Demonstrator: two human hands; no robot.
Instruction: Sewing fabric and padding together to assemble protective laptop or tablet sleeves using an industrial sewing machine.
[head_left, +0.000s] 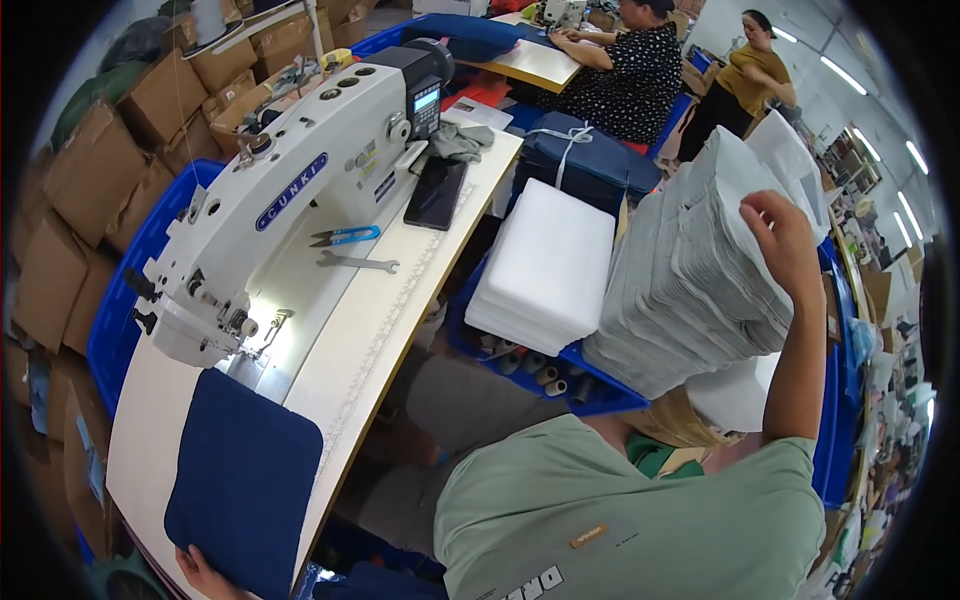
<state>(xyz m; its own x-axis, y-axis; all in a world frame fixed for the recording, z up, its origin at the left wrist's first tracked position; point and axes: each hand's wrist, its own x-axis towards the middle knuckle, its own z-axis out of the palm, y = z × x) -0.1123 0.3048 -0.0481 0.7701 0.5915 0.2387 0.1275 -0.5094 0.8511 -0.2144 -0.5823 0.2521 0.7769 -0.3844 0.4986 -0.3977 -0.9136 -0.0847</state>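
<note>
A navy blue fabric piece (pixel 250 480) with rounded corners lies on the sewing table, its far end near the needle area of a white sewing machine (pixel 330 170). My left hand (pixel 205 578) rests at the near left corner of this piece, fingers stretched out against its edge; part of the hand is cut off by the lower rim. Raised at the right, my right hand (pixel 783 240) is beside the top of a tall stack of light grey sheets (pixel 690 270). Its fingers are bent but apart, with nothing visible in them.
On the table lie blue thread snips (pixel 346 236), a wrench (pixel 358 262), a black phone (pixel 437 192) and a grey cloth (pixel 460 142). White foam sheets (pixel 550 250) are stacked above a blue bin holding thread spools (pixel 546 376). Two other people are farther back.
</note>
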